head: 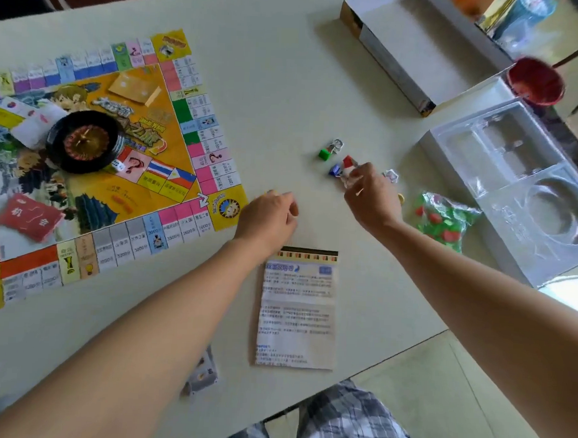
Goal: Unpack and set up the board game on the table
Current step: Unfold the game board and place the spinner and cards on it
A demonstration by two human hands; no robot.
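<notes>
- I get a single view: a wide-angle camera worn on the person's head, facing forward and steeply down onto the table (269, 102).
- The rule sheet (297, 308) lies low in the middle of frame, close beneath the lens. The left hand (268, 218) and right hand (371, 202) show just beyond it, their arms entering from the bottom corners.
- Left of the sheet the game board (217, 169) runs off the frame edge, and right of it the plastic tray (524, 249) does likewise. Beyond it the open box (404, 48) nears the top edge.
- Just below the sheet I see the table's near edge and checked shorts (355, 420).
</notes>
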